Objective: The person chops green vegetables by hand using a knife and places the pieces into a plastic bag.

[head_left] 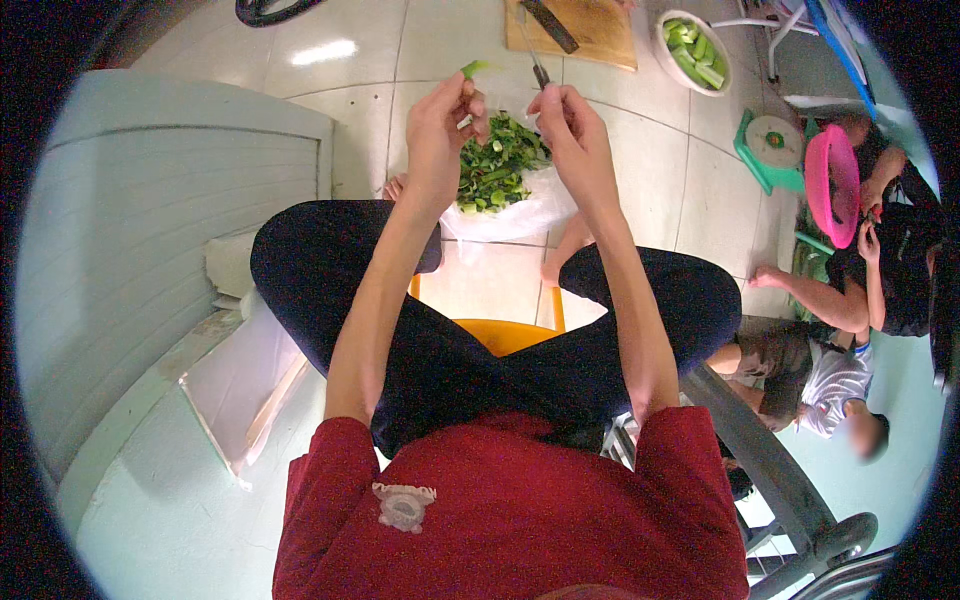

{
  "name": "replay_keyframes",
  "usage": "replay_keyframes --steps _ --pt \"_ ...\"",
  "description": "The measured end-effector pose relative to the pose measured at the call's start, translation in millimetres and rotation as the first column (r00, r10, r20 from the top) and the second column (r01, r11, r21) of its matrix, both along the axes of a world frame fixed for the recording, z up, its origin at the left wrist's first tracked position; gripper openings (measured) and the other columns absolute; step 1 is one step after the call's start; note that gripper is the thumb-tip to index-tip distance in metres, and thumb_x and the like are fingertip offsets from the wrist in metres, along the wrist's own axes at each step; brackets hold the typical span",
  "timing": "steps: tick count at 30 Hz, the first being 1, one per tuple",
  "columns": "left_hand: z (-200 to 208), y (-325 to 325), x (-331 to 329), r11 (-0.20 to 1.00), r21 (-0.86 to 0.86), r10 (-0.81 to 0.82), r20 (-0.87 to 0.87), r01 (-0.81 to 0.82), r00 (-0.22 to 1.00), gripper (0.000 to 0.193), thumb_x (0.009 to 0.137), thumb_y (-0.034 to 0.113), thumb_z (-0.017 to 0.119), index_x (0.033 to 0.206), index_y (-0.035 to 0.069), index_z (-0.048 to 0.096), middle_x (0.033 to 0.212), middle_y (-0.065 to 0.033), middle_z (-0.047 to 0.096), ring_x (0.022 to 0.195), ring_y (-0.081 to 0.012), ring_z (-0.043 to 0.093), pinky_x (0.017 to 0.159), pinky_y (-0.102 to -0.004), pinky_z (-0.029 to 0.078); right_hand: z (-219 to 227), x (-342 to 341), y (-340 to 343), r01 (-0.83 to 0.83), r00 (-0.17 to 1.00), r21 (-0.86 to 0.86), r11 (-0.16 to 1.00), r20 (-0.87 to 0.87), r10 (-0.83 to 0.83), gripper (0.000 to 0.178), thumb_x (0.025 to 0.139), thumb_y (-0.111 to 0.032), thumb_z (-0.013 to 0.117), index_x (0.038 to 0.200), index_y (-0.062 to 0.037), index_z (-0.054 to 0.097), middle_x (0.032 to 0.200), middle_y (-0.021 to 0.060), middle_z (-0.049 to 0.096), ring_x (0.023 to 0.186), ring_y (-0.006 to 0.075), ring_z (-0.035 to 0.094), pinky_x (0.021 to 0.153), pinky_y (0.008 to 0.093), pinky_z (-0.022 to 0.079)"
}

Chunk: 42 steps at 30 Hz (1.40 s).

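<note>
My left hand pinches a piece of green vegetable stalk at its fingertips. My right hand grips a small knife whose blade points up and away from me. Both hands hover above a clear plastic bag holding a pile of green leafy trimmings on the tiled floor between my feet. I sit on a low orange stool with my knees spread apart.
A wooden cutting board with a cleaver lies ahead, beside a white bowl of cut green stalks. A green scale and pink colander stand to the right, where other people sit. A grey ribbed wall runs along the left.
</note>
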<state>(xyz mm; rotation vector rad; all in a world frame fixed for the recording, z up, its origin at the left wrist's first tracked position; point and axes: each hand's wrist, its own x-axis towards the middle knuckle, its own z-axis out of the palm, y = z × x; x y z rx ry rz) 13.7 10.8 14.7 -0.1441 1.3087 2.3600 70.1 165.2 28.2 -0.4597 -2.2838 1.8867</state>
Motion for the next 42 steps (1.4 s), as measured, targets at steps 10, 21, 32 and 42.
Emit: replay_keyframes --steps 10,21,32,42 --pt "9 -26 -14 0.96 0.272 0.043 0.093 -0.067 0.995 0.019 0.102 0.027 0.051 0.088 0.014 0.049 0.07 0.0061 0.039 0.063 -0.009 0.037 0.058 -0.0273 0.034 4 18 -5 -0.231 0.972 0.161 0.959 0.006 0.233 0.03 0.101 -0.03 0.059 0.099 -0.0017 0.067 0.074 0.006 0.065 0.063 0.0101 0.052 0.058 0.029 0.042" --pt "20 -17 -6 0.974 0.224 -0.046 0.097 0.023 0.994 0.018 0.1 0.024 0.052 0.085 0.015 0.048 0.066 0.0084 0.036 0.059 -0.0076 0.034 0.056 -0.0259 0.03 -6 27 -9 -0.21 0.978 0.194 0.958 0.027 0.209 0.027 0.102 -0.028 0.057 0.099 -0.0014 0.062 0.066 0.0102 0.057 0.057 0.0149 0.05 0.054 0.0331 0.04" --pt "20 -7 3 0.994 0.108 -0.013 -0.034 0.016 0.999 0.023 0.102 0.023 0.053 0.082 0.012 0.049 0.068 0.0059 0.04 0.058 -0.0049 0.035 0.052 -0.023 0.028 -6 25 -10 -0.154 0.987 0.19 0.97 -0.021 0.161 0.028 0.103 -0.028 0.056 0.099 -0.0007 0.062 0.07 0.0095 0.061 0.059 0.0154 0.052 0.056 0.0326 0.041" --pt "18 -5 4 0.99 0.123 -0.063 -0.048 0.068 0.997 0.02 0.102 0.023 0.055 0.086 0.011 0.052 0.068 0.0059 0.042 0.059 -0.0033 0.036 0.051 -0.021 0.027 -9 23 -8 -0.161 0.985 0.178 0.971 -0.034 0.17 0.029 0.104 -0.029 0.054 0.099 -0.0013 0.062 0.069 0.0095 0.059 0.059 0.015 0.05 0.055 0.0321 0.04"
